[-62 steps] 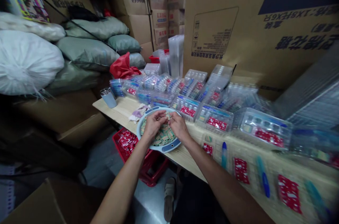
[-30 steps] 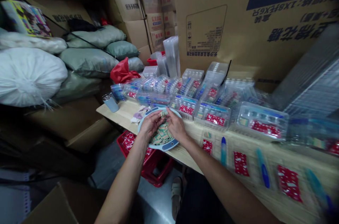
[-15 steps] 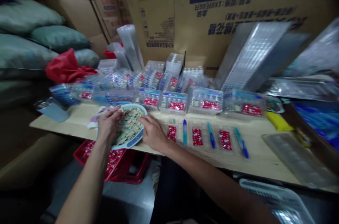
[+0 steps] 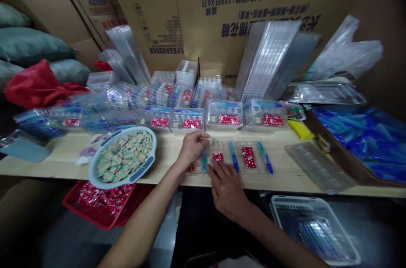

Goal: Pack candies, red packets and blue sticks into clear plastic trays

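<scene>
One left hand (image 4: 191, 148), fingertips together; cannot tell what they pinch. Right hand (image 4: 229, 190): fingers apart, tips over near edge of flat red white-patterned packet (image 4: 218, 157), clear plastic tray (image 4: 222, 144). Blue-turquoise pen (image 4: 234, 156) just right of them. Pale-blue oval basin (image 4: 94, 170), small green-and-peach blocks (image 4: 127, 154), left of left hand.

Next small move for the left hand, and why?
Probably lower the left hand slightly into the middle open tray and release: its fingertips sit near that tray's upper left, the right hand is at its red packet, and the packed tray behind has a small block at its left. What it pinches, I can't tell.
</scene>
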